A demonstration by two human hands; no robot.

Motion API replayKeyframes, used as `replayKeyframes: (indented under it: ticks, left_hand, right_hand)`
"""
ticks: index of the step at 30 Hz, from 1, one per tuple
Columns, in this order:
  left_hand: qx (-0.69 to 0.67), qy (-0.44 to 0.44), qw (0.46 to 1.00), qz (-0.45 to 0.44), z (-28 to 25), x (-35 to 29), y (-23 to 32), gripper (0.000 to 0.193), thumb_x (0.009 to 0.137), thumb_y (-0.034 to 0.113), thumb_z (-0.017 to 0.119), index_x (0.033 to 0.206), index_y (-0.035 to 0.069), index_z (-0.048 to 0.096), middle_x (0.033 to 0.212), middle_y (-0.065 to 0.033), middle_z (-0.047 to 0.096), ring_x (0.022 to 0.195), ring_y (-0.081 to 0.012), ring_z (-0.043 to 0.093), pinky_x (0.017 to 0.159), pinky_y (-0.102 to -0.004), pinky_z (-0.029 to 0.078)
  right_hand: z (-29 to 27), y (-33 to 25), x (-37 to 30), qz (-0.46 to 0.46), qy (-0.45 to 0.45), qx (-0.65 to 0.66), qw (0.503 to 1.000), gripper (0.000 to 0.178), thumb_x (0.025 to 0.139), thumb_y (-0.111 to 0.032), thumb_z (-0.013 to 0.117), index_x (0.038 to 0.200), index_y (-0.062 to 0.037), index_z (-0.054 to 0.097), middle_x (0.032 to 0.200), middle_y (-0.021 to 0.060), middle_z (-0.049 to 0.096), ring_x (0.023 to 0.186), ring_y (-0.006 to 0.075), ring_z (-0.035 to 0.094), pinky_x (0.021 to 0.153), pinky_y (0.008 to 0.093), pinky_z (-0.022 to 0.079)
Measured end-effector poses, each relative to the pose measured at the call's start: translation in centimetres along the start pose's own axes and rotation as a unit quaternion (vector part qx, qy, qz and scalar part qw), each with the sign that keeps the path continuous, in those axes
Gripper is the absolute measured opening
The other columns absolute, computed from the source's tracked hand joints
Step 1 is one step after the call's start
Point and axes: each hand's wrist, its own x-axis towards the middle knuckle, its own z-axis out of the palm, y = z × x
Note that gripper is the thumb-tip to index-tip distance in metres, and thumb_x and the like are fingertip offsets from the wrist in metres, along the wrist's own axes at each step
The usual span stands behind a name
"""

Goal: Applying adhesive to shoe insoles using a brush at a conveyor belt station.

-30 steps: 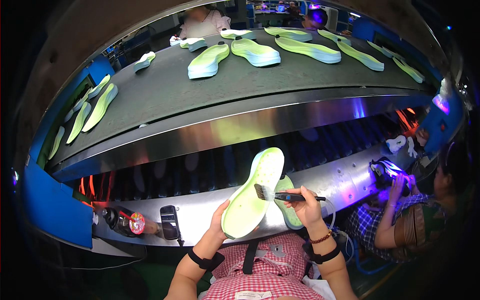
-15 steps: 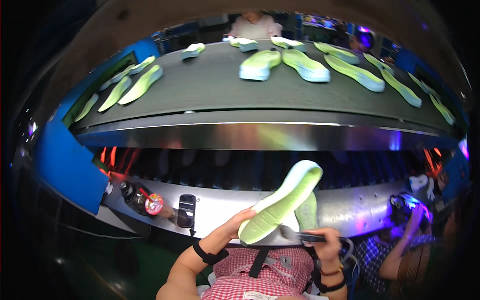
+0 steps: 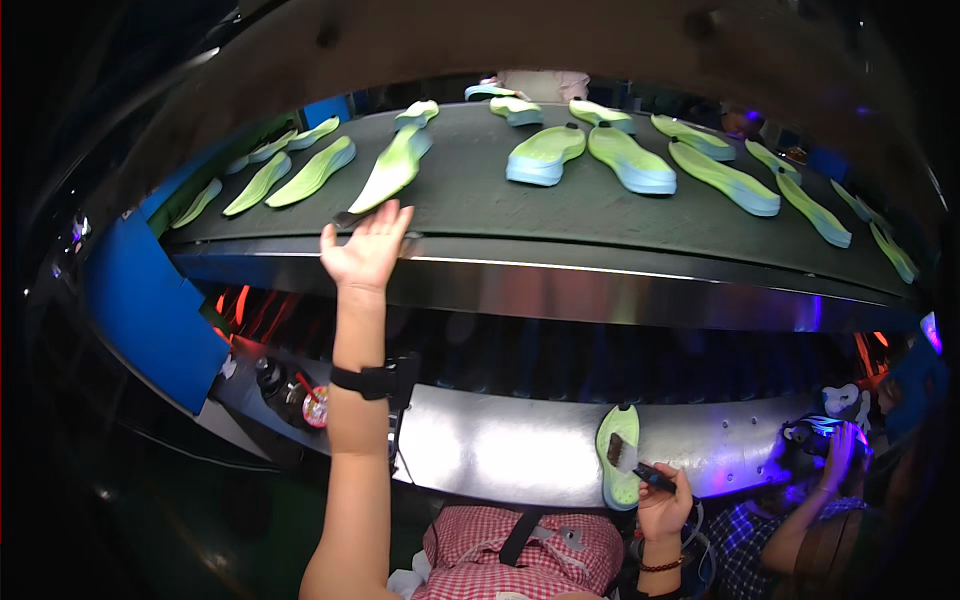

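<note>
My left hand (image 3: pixel 368 248) reaches out over the near edge of the conveyor belt, open, fingers spread. Just beyond its fingertips lies a yellow-green shoe sole (image 3: pixel 392 172) with a pale blue-white side, on the belt. My right hand (image 3: pixel 664 505) is closed around the dark handle of a brush (image 3: pixel 655 477). The brush's bristles are over a second green sole (image 3: pixel 618 425), which lies lengthwise on the metal ledge in front of me.
Several more soles (image 3: pixel 632 160) lie in pairs along the dark belt (image 3: pixel 470 205). On the ledge (image 3: pixel 500 440), a bottle (image 3: pixel 270 376) and a drink cup (image 3: pixel 315 408) stand left. A dark slot with red glow runs beneath the belt. A co-worker (image 3: pixel 815 500) sits at right.
My left hand has gone from holding a sole over the ledge to the belt, where that sole now appears to lie. My right hand has moved slightly, still with the brush.
</note>
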Motion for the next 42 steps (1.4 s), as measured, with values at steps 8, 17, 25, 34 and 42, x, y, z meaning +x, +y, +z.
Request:
replayKeyframes:
  ticks: [8, 17, 25, 34, 42]
  left_hand:
    - [0.559, -0.005, 0.829, -0.013, 3.5, 2.5, -1.5, 0.083, 0.083, 0.041, 0.051, 0.138, 0.001, 0.003, 0.144, -0.016, 0.012, 0.131, -0.026, 0.021, 0.106, -0.0381, 0.017]
    - [0.967, -0.213, 0.137, 0.039, 4.9, 10.5, -14.0, 0.066, 0.074, 0.041, 0.06, 0.122, -0.002, 0.046, 0.119, -0.0232, 0.05, 0.113, -0.0334, 0.047, 0.095, -0.0366, 0.037]
    - [0.959, -0.25, 0.124, -0.043, 1.7, 14.5, -20.9, 0.044, 0.06, 0.03, 0.076, 0.087, 0.002, 0.057, 0.087, -0.0172, 0.061, 0.084, -0.0283, 0.059, 0.072, -0.0352, 0.045]
    - [0.92, -0.347, 0.177, -0.048, 2.3, 9.7, -30.1, 0.03, 0.063, 0.027, 0.074, 0.075, 0.004, 0.059, 0.08, -0.0151, 0.063, 0.08, -0.0275, 0.06, 0.073, -0.0361, 0.046]
    - [0.842, -0.445, 0.264, -0.152, 5.1, 4.2, -32.7, 0.025, 0.074, 0.026, 0.066, 0.085, 0.003, 0.064, 0.085, -0.018, 0.063, 0.084, -0.0298, 0.06, 0.075, -0.0355, 0.046]
  right_hand:
    - [-1.9, -0.2, 0.9, 0.025, 0.035, 0.004, 0.999, 0.041, 0.092, -0.03, 0.037, 0.095, 0.0051, 0.056, 0.091, 0.0217, 0.061, 0.067, 0.0249, 0.059, 0.063, 0.0309, 0.048]
    - [-5.2, 0.9, 3.0, 0.049, 0.002, 0.025, 0.998, 0.042, 0.09, -0.031, 0.037, 0.098, 0.0065, 0.055, 0.092, 0.0227, 0.059, 0.072, 0.029, 0.059, 0.068, 0.0351, 0.049]
    - [-9.4, 2.7, 4.1, 0.107, 0.075, 0.168, 0.977, 0.029, 0.089, -0.018, 0.048, 0.107, 0.0038, 0.054, 0.096, 0.012, 0.06, 0.079, 0.0191, 0.056, 0.067, 0.0283, 0.048]
    - [-15.4, 7.4, 6.7, 0.091, 0.066, 0.175, 0.978, 0.033, 0.09, -0.025, 0.044, 0.103, 0.0031, 0.054, 0.09, 0.0137, 0.061, 0.072, 0.0206, 0.057, 0.063, 0.0298, 0.048]
    - [-9.8, 3.0, 4.7, 0.089, 0.095, 0.094, 0.987, 0.037, 0.09, -0.027, 0.042, 0.112, 0.0024, 0.051, 0.095, 0.0138, 0.061, 0.074, 0.0197, 0.057, 0.067, 0.0283, 0.048]
